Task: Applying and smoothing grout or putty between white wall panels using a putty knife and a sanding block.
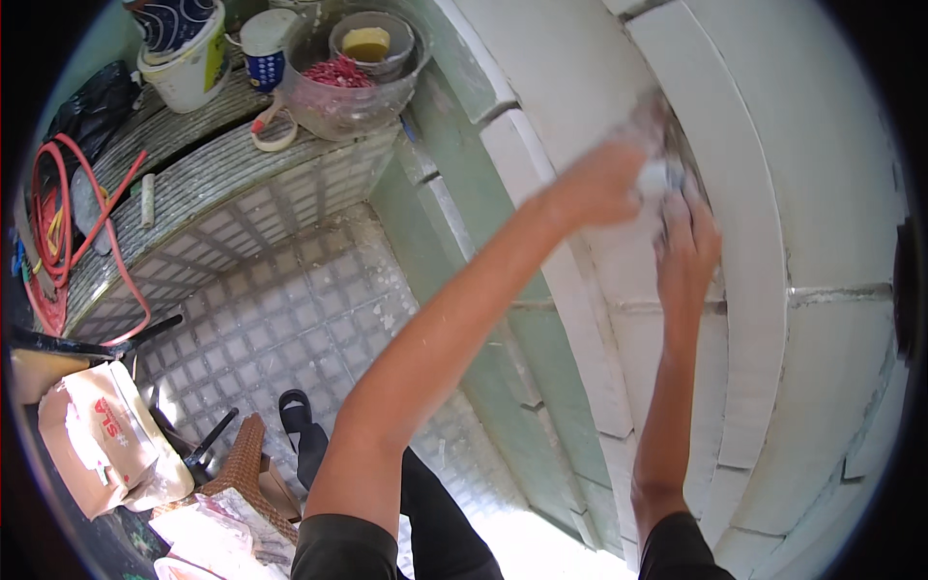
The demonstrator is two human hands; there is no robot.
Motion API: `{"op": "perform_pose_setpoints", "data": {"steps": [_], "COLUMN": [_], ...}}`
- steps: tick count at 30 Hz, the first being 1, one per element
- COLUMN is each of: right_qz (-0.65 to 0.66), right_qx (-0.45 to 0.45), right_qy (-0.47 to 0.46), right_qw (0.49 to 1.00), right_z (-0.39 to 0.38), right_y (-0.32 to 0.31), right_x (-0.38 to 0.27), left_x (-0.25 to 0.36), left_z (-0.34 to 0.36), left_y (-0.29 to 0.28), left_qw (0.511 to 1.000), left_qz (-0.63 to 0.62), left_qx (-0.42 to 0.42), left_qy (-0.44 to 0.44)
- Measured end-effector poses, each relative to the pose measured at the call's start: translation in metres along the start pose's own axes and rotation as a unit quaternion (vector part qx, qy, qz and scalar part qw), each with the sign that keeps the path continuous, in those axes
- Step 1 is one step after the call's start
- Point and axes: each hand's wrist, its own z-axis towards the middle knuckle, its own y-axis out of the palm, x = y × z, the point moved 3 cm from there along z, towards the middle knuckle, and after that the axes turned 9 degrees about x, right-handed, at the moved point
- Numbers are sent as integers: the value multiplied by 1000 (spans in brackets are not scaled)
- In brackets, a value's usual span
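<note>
My left hand [609, 188] is raised to the pale tiled surface [715, 116], blurred by motion, so its grip is unclear. Something brownish and smeared [653, 114] is just beyond it, at a dark joint between tiles. My right hand [688, 237] is just below and right of it, fingers bent around a small pale-and-grey object [664, 176] that I cannot make out. Both forearms reach up from the lower edge, over the narrow tile strips.
A ribbed ledge [208, 145] at upper left holds buckets [179, 77], a plastic tub [329, 116], a tape roll [274, 140] and red hose [70, 213]. Cardboard [72, 454] and a woven brown item [242, 454] sit lower left, beside the gridded floor [280, 300] and my sandalled foot [295, 411].
</note>
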Motion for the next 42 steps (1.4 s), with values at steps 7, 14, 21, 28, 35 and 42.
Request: {"op": "perform_pose_setpoints", "data": {"steps": [7, 14, 21, 28, 35, 42], "right_qz": [68, 44, 50, 13, -26, -42], "right_qx": [-1, 6, 20, 39, 31, 34], "right_qy": [45, -18, 60, 39, -10, -56], "right_qw": [997, 999, 997, 998, 999, 997], "right_z": [-22, -15, -121, -117, -77, -26], "right_y": [-16, -3, -93, -120, -97, -33], "right_x": [17, 17, 82, 82, 65, 35], "left_x": [8, 20, 84, 99, 81, 39], "left_z": [-15, -22, -119, -117, -81, -36], "left_y": [17, 22, 102, 135, 113, 55], "left_qw": [993, 998, 997, 996, 998, 997], "left_qz": [22, -3, -8, -33, -28, 20], "left_qx": [78, 8, -64, -62, 9, 78], "left_qy": [84, -66, -47, -47, -58, 7]}}
